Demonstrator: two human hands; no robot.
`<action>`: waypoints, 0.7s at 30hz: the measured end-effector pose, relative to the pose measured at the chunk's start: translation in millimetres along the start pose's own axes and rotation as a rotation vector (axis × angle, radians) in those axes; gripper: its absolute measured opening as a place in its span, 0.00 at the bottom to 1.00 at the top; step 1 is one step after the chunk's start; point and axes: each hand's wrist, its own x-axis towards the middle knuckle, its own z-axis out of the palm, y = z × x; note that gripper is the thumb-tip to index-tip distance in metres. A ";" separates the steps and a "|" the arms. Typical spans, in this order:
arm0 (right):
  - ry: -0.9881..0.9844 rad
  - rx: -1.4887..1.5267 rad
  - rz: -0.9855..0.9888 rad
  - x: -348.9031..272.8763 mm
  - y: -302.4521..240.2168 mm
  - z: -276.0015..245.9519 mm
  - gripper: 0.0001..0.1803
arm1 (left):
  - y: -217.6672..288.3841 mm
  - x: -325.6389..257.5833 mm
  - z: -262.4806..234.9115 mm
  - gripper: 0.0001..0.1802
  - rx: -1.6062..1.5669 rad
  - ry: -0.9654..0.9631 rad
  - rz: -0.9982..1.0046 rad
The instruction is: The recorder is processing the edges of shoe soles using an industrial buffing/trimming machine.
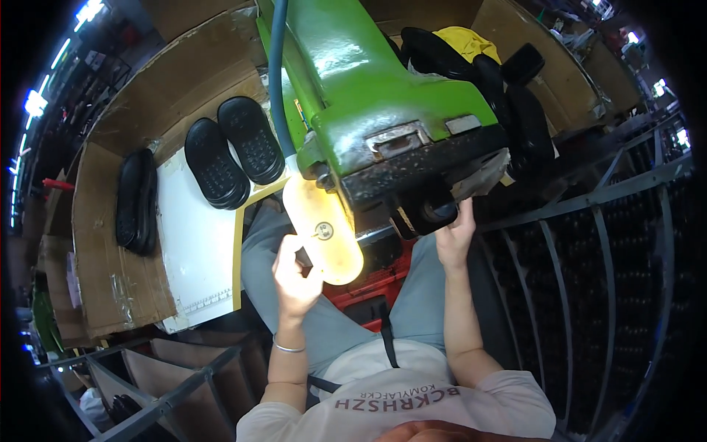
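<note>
A pale yellow, sole-shaped piece [335, 254] with a rounded near end and a small dark round mark glows brightly beside the green machine [368, 81]. My left hand [296, 283] pinches its left edge near that end. Under the dark front of the machine head is a glossy black part [427, 210]. My right hand [455, 236] is raised against its right side, thumb and fingers closed around something I cannot make out. A grey-blue hose [278, 74] comes down along the machine and ends at the yellow piece's far end.
Two black soles [216, 162] lie on a white board [195, 243] at left, with more black soles [136, 202] by the cardboard wall [110, 243]. Black footwear [526, 121] and a yellow cloth [468, 44] fill the right-hand box. A metal rack [589, 195] stands at right.
</note>
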 end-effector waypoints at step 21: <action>-0.178 -0.696 -0.677 -21.2 3.7 59.7 0.41 | -60.0 -0.8 25.5 0.14 0.245 0.009 0.085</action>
